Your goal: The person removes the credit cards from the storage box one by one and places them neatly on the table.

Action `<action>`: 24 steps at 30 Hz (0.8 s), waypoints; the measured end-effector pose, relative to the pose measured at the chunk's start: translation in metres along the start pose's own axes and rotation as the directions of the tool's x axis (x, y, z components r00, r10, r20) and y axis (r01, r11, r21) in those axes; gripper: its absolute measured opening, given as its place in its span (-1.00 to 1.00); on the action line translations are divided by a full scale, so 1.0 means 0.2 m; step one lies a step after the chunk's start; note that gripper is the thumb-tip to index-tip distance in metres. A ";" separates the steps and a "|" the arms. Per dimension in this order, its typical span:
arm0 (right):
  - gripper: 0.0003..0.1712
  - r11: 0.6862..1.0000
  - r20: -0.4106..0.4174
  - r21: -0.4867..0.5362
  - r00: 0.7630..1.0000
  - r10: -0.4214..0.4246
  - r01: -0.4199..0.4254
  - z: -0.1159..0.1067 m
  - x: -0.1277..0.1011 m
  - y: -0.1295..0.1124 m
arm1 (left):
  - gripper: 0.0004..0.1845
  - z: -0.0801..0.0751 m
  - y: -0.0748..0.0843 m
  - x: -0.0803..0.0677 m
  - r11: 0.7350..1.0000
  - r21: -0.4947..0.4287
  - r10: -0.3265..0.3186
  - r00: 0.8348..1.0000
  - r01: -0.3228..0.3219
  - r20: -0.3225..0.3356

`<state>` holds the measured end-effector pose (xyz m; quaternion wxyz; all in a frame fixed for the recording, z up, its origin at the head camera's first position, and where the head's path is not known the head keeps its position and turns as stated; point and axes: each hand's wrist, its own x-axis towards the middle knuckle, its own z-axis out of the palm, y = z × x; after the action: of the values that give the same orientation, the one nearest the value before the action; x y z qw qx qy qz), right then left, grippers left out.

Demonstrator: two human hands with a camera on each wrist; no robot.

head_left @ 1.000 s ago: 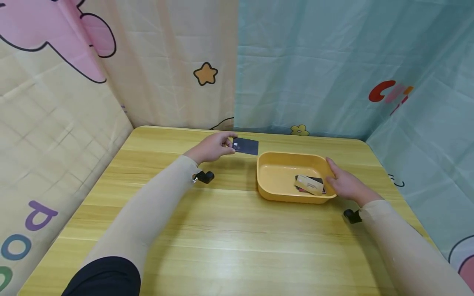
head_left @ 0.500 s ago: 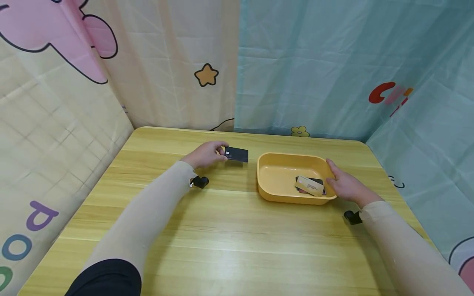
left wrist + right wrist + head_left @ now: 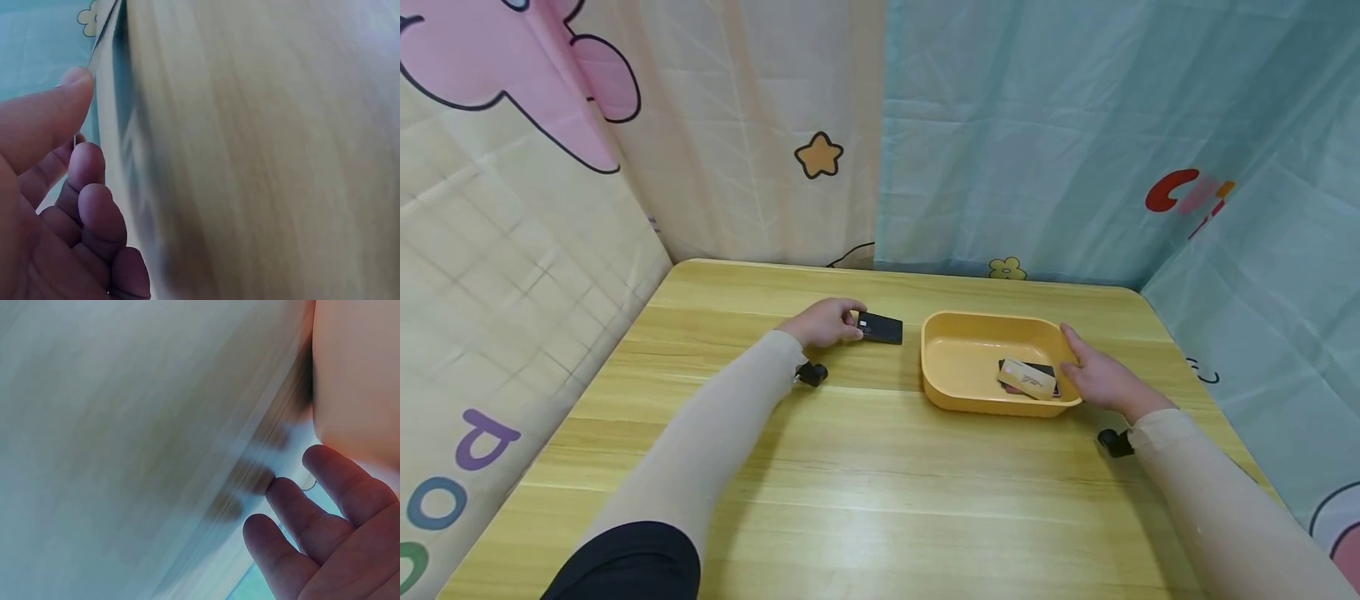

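Black card (image 3: 880, 329) in the left hand (image 3: 826, 323), left of the yellow tray (image 3: 958, 358)

Head view: bench (image 3: 865, 500) with rounded far corners; strip of wood between card and tray, broad stretch in front. Left grip clamped on the card's left, chip-marked end; cannot tell whether touching the bench. Long axis roughly left to right, loose end toward the tray. Right hand (image 3: 1105, 379) at the tray's right end, grip clamped on the rim. Inside, near that end, gold card (image 3: 1028, 379) over darker ones.

Left wrist view: thin card edge beyond the thumb, lower fingers curled, wood grain blurred.

Right wrist view: three fingertips apart, just beside smooth tray wall.
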<state>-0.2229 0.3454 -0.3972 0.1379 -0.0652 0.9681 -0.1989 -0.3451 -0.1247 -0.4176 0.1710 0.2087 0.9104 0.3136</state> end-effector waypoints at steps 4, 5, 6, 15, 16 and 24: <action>-0.15 1.000 0.002 0.002 1.000 -0.001 0.001 0.00 0.00 0.00 | -0.41 0.01 0.01 -0.01 1.000 0.027 -0.016 0.999 0.015 0.030; -0.15 1.000 0.002 0.004 1.000 -0.001 0.001 0.00 0.00 0.00 | -0.41 0.02 0.02 -0.01 0.999 0.031 -0.021 0.999 0.020 0.036; -0.15 1.000 0.003 0.006 1.000 0.000 0.000 0.00 0.00 0.00 | -0.41 0.02 0.02 -0.01 0.999 0.034 -0.026 0.999 0.024 0.041; -0.15 1.000 0.009 0.018 1.000 0.000 0.000 0.01 0.00 0.00 | -0.41 0.04 0.04 0.00 0.991 0.108 -0.083 0.996 0.078 0.038; -0.15 1.000 0.010 0.019 1.000 0.000 0.000 0.01 0.00 0.00 | -0.41 0.04 0.05 0.00 0.990 0.117 -0.088 0.995 0.083 0.037; -0.13 0.999 0.018 0.033 1.000 0.010 -0.010 0.00 -0.01 0.00 | -0.38 0.05 0.07 0.00 0.989 0.111 -0.104 0.994 0.101 0.025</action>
<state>-0.2220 0.3464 -0.3966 0.1484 -0.0598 0.9637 -0.2137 -0.3380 -0.1105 -0.4159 0.1891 0.1755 0.9330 0.2508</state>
